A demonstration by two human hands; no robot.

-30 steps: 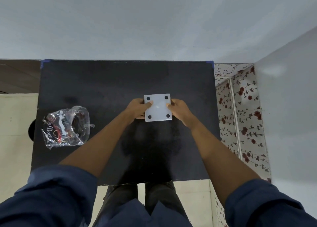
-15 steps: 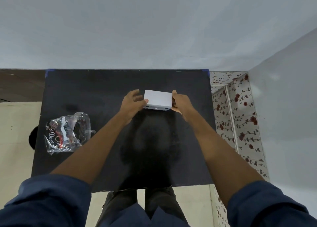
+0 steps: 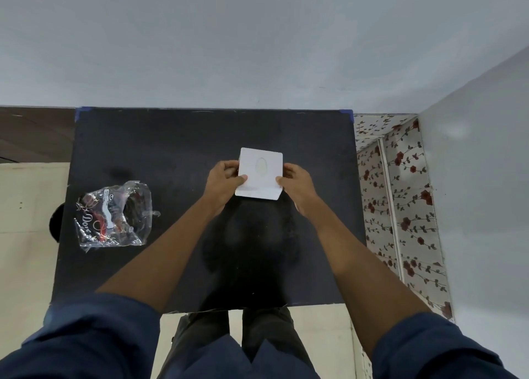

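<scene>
One head-worn view, steep downward — black table (image 3: pixel 171 155) (near, centred), wall beyond

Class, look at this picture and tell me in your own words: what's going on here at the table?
A person in dark blue sleeves holds a white square box over a black table. The left hand grips the box's left edge and the right hand its right edge. The broad face with a faint oval mark is turned towards the camera. A crumpled clear plastic bag with small items inside lies untouched near the table's left edge.
</scene>
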